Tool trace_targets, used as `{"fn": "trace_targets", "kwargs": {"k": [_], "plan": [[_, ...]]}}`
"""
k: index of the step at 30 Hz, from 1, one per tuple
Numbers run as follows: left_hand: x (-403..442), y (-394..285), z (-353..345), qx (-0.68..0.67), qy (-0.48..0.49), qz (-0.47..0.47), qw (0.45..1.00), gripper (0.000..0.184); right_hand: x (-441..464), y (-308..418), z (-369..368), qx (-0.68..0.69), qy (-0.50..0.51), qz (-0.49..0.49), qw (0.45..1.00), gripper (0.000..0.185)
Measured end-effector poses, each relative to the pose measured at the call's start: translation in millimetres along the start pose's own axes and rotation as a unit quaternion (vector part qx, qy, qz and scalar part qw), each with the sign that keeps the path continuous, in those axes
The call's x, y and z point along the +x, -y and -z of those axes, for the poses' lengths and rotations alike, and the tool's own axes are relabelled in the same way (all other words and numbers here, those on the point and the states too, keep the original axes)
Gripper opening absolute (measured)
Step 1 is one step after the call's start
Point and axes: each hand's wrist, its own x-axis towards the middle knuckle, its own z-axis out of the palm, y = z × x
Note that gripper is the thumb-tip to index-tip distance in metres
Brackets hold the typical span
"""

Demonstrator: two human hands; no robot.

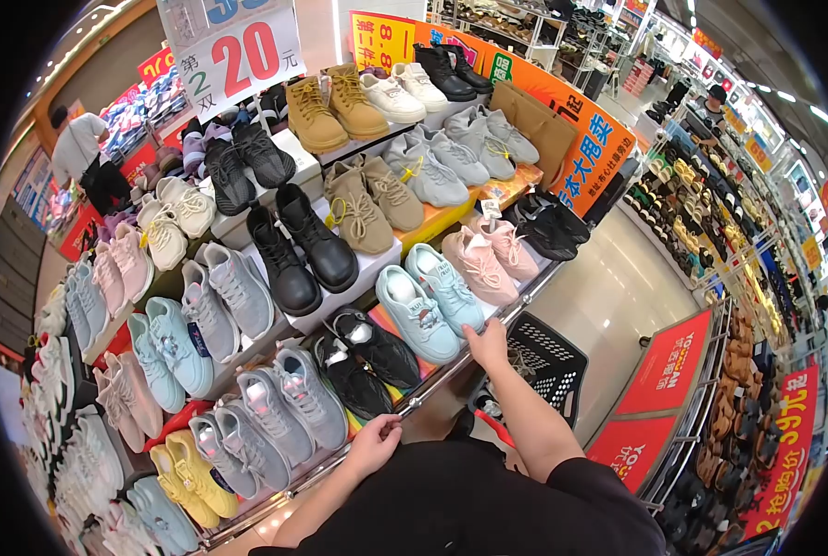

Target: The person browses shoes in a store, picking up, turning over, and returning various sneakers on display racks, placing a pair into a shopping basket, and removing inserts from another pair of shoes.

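My right hand (488, 347) is at the front edge of the display, its fingertips against the toe of a light blue sneaker (447, 289). Its fingers look closed there, though some are hidden. The matching light blue sneaker (417, 317) stands just left of it. Lower down, my left hand (374, 445) is held by the metal rail (423, 394), fingers curled together with nothing visible in them. Black sneakers (373, 347) lie beyond that hand, and grey sneakers (310, 397) stand to its left. Pink sneakers (480, 261) sit beyond my right hand.
A black basket (548, 357) is beside my right forearm. Tiers of shoes rise ahead, with black boots (316, 237) and tan boots (356, 102). A red-signed stand (666, 366) is at right, near a tiled aisle (608, 278). A person (80, 153) stands at far left.
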Motion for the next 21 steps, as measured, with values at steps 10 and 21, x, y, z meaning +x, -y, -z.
{"fn": "trace_targets", "kwargs": {"k": [10, 21], "plan": [[3, 1, 0, 0.005, 0.001, -0.005, 1.000, 0.027, -15, -24, 0, 0.025, -0.035, 0.114, 0.993, 0.061], [10, 4, 10, -0.010, -0.006, -0.023, 1.000, 0.024, -121, -57, 111, -0.008, 0.098, 0.095, 0.991, 0.054]]}}
